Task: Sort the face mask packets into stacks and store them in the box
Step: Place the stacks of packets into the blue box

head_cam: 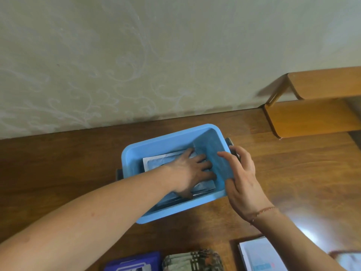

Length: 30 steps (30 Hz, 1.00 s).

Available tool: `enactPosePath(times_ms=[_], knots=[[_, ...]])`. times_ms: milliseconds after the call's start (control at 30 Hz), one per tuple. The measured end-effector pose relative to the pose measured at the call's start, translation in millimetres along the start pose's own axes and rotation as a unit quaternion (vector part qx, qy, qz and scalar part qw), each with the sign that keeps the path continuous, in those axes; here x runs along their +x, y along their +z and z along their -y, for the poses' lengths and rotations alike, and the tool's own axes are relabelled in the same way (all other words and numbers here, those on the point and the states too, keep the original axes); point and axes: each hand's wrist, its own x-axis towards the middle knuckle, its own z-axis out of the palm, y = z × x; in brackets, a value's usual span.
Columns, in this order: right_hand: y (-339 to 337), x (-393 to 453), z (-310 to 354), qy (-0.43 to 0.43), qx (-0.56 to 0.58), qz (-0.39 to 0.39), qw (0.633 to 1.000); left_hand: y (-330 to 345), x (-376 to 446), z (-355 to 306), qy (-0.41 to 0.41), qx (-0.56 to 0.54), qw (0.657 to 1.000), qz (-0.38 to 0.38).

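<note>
A light blue plastic box [166,141] stands on the wooden table near the wall. Inside it lie face mask packets [162,162], blue masks in clear and white wrappers, stacked flat on the bottom. My left hand [192,172] reaches into the box and presses flat on the top of the packets, fingers spread. My right hand [241,178] grips the box's right wall at its rim, thumb inside and fingers outside near the dark side handle [229,142]. How many packets lie under the hand is hidden.
A wooden shelf unit [312,106] stands at the back right against the patterned wall. Along the near edge lie a dark blue item [134,263], a patterned cloth pouch [193,260] and a white packet on a dark board [259,255].
</note>
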Motion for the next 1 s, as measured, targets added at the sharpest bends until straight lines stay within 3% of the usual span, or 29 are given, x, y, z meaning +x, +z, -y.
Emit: enactPosePath(times_ms=[233,500,833,1000], knots=[[2.0,5.9,5.1,0.001,-0.033,0.027,0.999,5.0,-13.0,1.9,0.013,-0.011,1.000,0.004],[9.3,4.3,5.8,0.002,-0.030,-0.031,0.999,13.5,-16.1,7.3,0.012,-0.077,0.996,-0.047],[11.1,3.0,8.1,0.005,-0.031,-0.042,0.999,19.8,-16.1,11.0,0.043,-0.061,0.991,-0.113],[10.3,2.7,8.4,0.010,-0.036,-0.033,0.999,21.1,-18.7,9.1,0.045,-0.036,0.994,-0.094]])
